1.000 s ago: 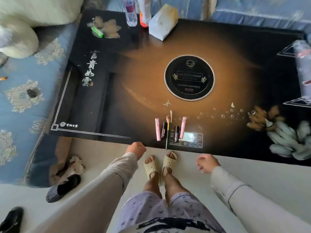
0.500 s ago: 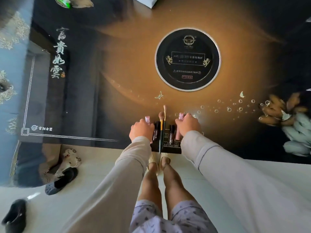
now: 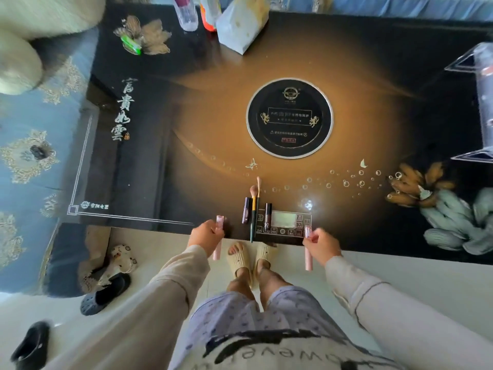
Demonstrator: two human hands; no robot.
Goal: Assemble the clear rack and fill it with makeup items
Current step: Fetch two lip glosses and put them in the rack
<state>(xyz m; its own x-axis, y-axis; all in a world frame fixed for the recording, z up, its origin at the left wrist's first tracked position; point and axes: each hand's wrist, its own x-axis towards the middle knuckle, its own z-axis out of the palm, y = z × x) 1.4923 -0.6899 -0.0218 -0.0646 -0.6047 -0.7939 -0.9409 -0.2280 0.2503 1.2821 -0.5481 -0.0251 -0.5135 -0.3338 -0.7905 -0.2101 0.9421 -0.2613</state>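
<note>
Both hands have lifted apart off the desk [image 3: 186, 124]: left hand [image 3: 205, 236] fingers grasp one pink tube [image 3: 218, 237], right hand [image 3: 321, 247] another pink tube [image 3: 308, 248], presumably bound for the clear rack [image 3: 480, 102] at the frame's right edge. Brushes [image 3: 254, 206] and dark tubes [image 3: 246, 209] lie lower centre, awaiting collection.

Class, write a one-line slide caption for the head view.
Each hand, left and right, holds a pink tube above the table edge; brushes remain.
</note>
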